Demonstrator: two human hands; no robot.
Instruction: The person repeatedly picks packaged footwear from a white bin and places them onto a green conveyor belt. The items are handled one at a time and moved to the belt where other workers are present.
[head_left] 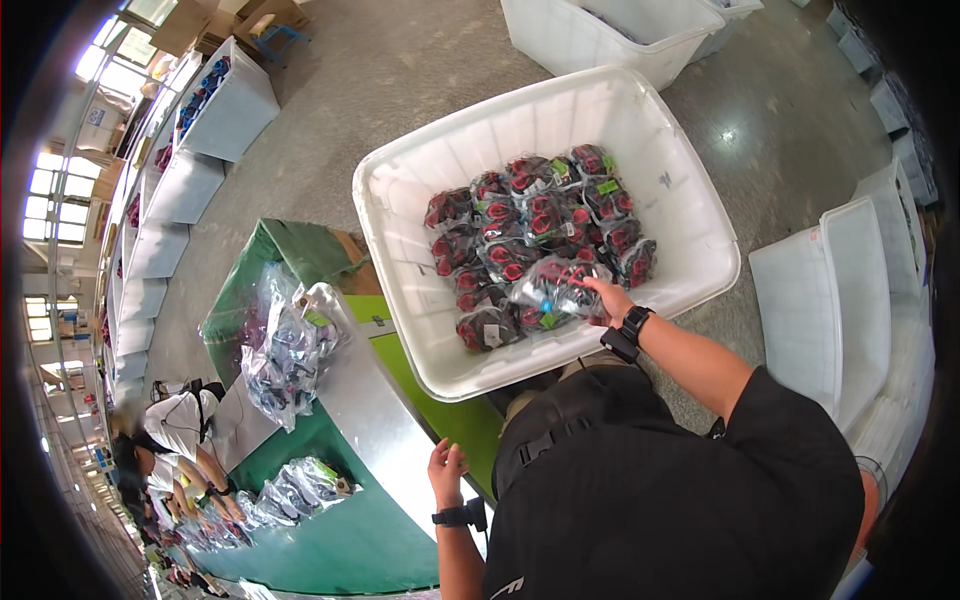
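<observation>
Clear plastic bags of red and black items (535, 240) are heaped in a large white bin (690, 215) at the centre of the frame, and one such bag (553, 292) is pinched at its near edge by the fingers of the right hand (607, 297), just above the heap's lower right side. A black watch (628, 331) is worn on that wrist, and the forearm is stretched across the bin's near rim. The left hand (446, 471) is held low in the frame beside a green-covered table (330, 545), its fingers loosely curled and closed on nothing; a black band is worn on its wrist too. More clear bags (287, 345) are piled on the table at centre left, with a smaller pile (300, 487) nearer the lower left. The lower right of the frame is filled by the person's own black shirt (680, 490), which hides the floor beneath the bin. Stacked white lids (835, 300) are seen at the right edge, a second white bin (600, 35) at the top, and a row of white bins (190, 150) along the upper left. Other people (165, 450) are seated at the lower left.
</observation>
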